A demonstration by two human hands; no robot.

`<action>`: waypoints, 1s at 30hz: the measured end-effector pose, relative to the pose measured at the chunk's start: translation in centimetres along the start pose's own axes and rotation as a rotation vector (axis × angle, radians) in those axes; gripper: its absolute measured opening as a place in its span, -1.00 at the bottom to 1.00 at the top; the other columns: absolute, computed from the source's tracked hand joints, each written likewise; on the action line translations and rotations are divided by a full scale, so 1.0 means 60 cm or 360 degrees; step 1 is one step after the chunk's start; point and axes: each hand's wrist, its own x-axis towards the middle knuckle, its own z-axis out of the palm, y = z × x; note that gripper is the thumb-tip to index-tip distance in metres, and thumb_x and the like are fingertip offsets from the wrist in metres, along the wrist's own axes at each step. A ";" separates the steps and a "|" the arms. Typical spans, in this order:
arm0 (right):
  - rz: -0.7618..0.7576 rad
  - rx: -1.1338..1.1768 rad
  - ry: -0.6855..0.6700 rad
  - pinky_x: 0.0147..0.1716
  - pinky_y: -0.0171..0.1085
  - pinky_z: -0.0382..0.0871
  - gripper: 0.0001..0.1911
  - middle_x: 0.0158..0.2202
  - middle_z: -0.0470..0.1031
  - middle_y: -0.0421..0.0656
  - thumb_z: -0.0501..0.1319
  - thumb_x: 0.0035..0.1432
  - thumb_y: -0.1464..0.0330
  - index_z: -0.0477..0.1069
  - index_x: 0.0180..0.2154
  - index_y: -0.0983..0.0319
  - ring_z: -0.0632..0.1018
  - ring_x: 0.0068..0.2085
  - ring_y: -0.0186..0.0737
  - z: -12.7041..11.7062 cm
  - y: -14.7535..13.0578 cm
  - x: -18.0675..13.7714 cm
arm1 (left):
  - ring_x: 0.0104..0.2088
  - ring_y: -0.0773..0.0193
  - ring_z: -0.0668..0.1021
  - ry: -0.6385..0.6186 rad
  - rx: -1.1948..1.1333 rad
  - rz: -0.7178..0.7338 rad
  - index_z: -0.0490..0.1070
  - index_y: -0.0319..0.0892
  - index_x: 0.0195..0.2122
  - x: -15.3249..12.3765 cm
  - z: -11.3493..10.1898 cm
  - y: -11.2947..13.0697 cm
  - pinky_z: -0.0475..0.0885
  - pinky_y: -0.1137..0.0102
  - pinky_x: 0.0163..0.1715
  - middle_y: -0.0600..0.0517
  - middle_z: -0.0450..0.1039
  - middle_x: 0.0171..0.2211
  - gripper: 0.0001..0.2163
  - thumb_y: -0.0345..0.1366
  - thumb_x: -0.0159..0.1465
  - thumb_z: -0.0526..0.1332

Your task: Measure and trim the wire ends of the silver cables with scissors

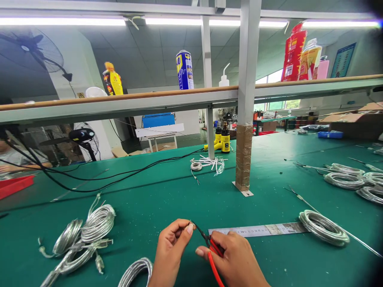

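My right hand (231,259) is closed on red-handled cutters (213,250), their dark jaws pointing up-left toward my left hand. My left hand (172,247) is pinched shut just left of the jaws, apparently on a thin wire end that is too small to make out. A coil of silvery cable (135,272) lies just below my left wrist. A steel ruler (259,229) lies flat on the green table (167,195) right behind my right hand.
Coiled silvery cables lie at the left (89,231) and right (324,227), with more at the far right (347,179). A taped post (243,157) stands mid-table. Black cords (119,175) cross the left. A red tray (14,185) and another person's arm sit far left.
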 end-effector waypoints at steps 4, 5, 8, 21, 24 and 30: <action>0.0068 0.0038 -0.0076 -0.64 -0.38 -0.15 -0.56 -0.72 0.29 -0.24 0.10 -0.03 0.03 0.27 -0.68 0.23 0.19 -0.63 -0.38 -0.019 0.007 0.008 | -0.68 0.49 -0.03 0.0021 -0.0053 -0.0015 0.41 -0.23 -0.50 0.006 -0.006 0.001 -0.12 0.53 -0.72 0.22 -0.04 -0.71 -0.73 -0.08 0.02 0.22; 0.0053 0.0059 -0.0149 -0.65 -0.37 -0.16 -0.57 -0.73 0.26 -0.25 0.13 -0.06 0.05 0.26 -0.71 0.23 0.14 -0.65 -0.40 -0.026 0.011 0.009 | -0.68 0.49 -0.04 0.0034 -0.0083 -0.0028 0.41 -0.24 -0.49 0.009 -0.009 0.001 -0.14 0.53 -0.72 0.23 -0.05 -0.71 -0.72 -0.08 0.02 0.21; -0.0168 0.0131 -0.0459 -0.66 -0.36 -0.17 -0.69 -0.78 0.16 -0.30 0.25 -0.18 0.28 0.24 -0.78 0.25 0.07 -0.66 -0.43 -0.048 0.027 0.005 | -0.68 0.49 -0.06 0.0058 -0.0164 -0.0091 0.39 -0.24 -0.48 0.015 -0.018 0.001 -0.17 0.51 -0.72 0.24 -0.08 -0.71 -0.73 -0.09 0.02 0.22; -0.0154 -0.0039 -0.0350 -0.34 -0.26 0.12 -0.79 -0.37 0.39 -0.18 0.24 -0.16 0.31 0.36 -0.37 0.19 0.36 -0.30 -0.17 -0.033 0.126 0.044 | -0.72 0.51 -0.04 -0.0350 0.0060 -0.0367 0.37 -0.26 -0.58 0.010 0.003 -0.007 -0.20 0.51 -0.73 0.25 -0.03 -0.78 -0.70 -0.08 -0.05 0.24; -0.0207 -0.0093 -0.0391 -0.33 -0.24 0.09 -0.82 -0.38 0.36 -0.19 0.22 -0.11 0.26 0.33 -0.43 0.19 0.34 -0.31 -0.17 -0.029 0.144 0.045 | -0.73 0.50 -0.03 -0.0392 0.0148 -0.0408 0.38 -0.26 -0.60 0.010 0.004 -0.005 -0.20 0.50 -0.73 0.24 -0.01 -0.78 -0.72 -0.09 -0.05 0.23; -0.0147 0.0189 -0.0479 -0.50 -0.38 0.03 -0.87 -0.47 0.35 -0.25 0.18 -0.06 0.32 0.28 -0.41 0.20 0.32 -0.46 -0.31 -0.024 0.151 0.046 | -0.70 0.48 0.00 -0.0381 0.0202 -0.0400 0.40 -0.26 -0.58 0.010 0.000 0.000 -0.16 0.50 -0.71 0.22 0.02 -0.76 -0.74 -0.12 -0.03 0.22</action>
